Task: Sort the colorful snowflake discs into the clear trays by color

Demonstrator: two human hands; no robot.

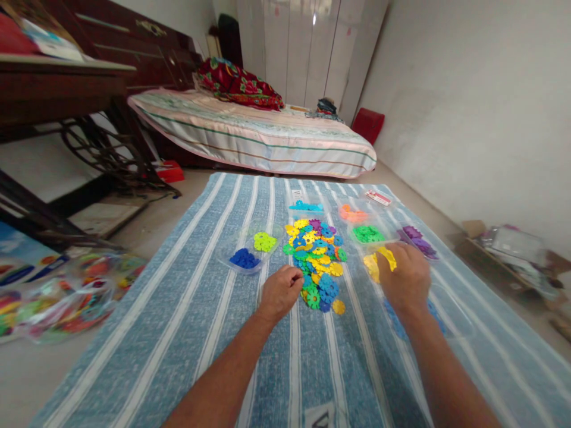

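A mixed pile of plastic snowflake discs (319, 255), in yellow, blue, green and purple, lies mid-table. At its left edge my left hand (282, 291) is closed, fingers curled in; whatever they may hold is hidden. My right hand (407, 278) grips a yellow snowflake disc (387, 259) above a clear tray where more yellow discs (372, 267) lie. Sorted beside it are green discs (368, 233), purple discs (418, 241) and orange discs (352, 213). Blue discs (395, 321) sit partly behind my right forearm.
Left of the pile, a clear tray holds dark blue pieces (245, 258) and lime pieces (264, 241). Light blue pieces (306, 206) fill a tray behind it. A red and white box (378, 198) lies at the far right. Beyond the striped cloth (178, 285) stands a bed (250, 134).
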